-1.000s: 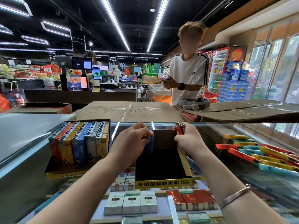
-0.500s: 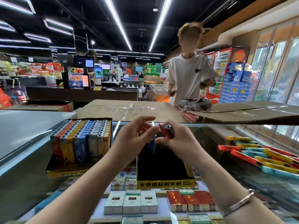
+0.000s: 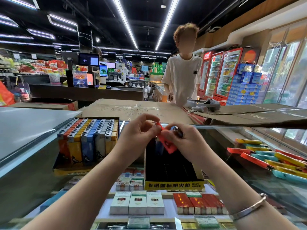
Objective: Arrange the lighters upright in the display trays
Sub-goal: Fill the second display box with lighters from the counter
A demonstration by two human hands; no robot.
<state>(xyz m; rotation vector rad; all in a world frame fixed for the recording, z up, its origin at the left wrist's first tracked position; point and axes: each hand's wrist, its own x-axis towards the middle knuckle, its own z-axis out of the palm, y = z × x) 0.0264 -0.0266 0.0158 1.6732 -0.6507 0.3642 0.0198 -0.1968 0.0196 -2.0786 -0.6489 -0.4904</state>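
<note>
The red lighter [image 3: 167,143] sits between our two hands above the black display tray [image 3: 172,170], its long axis tilted: the upper end leans up and to the left toward our left fingers, the lower end points down and to the right over the tray's dark interior. Our left hand [image 3: 141,130] pinches the upper end with curled fingertips, and our right hand [image 3: 184,138] has its thumb and fingers curled round the lighter's body. In that same right hand we glimpse a blue lighter [image 3: 176,130] poking out above the knuckles; how it lies we cannot tell.

The black tray stands on the glass counter [image 3: 249,180] with a yellow front strip bearing printed characters. We see its inside as mostly dark; something blue [image 3: 158,146] stands at its far left corner, half hidden behind our hands, so we cannot say what it is for sure.

To the left, a second tray [image 3: 69,170] holds rows of lighters standing upright, metal tops up, in orange, yellow, blue and grey columns [image 3: 89,136]. To the right, loose lighters [image 3: 272,158] lie flat on the glass in a heap, red, yellow and teal, long axes running roughly left to right.

Under the glass, cigarette packs [image 3: 137,205] stand in rows. Beyond the counter lies flattened cardboard [image 3: 132,110], with a person in a white T-shirt [image 3: 182,77] behind it.
</note>
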